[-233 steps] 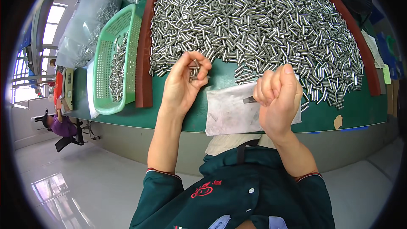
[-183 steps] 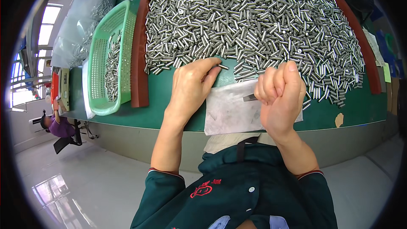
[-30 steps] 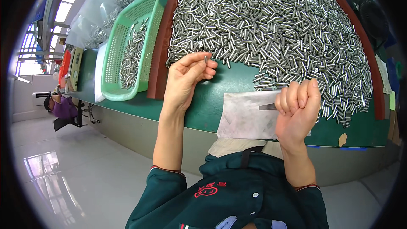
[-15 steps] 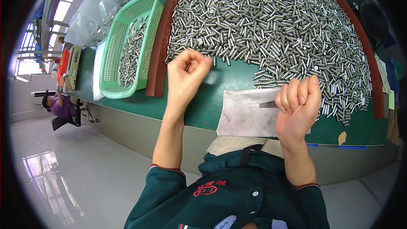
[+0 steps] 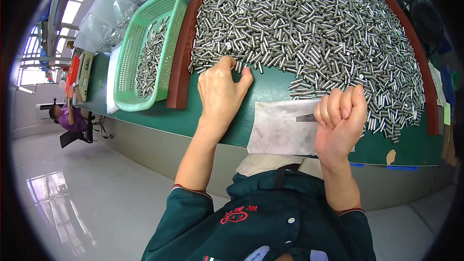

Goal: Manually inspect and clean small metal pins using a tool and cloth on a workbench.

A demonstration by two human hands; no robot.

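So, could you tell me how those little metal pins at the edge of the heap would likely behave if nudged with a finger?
The metal pins look round and smooth, so they would probably roll on the green table. Their shine suggests they are slippery. The left hand touches the heap's edge, where loose ones would likely scatter.

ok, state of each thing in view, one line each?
left hand: palm down, fingertips at the near edge of the pin pile
right hand: fisted around a thin dark tool
metal pins: loose heap on the green table
green basket: partly filled with pins
grey sheet: flat at the table edge
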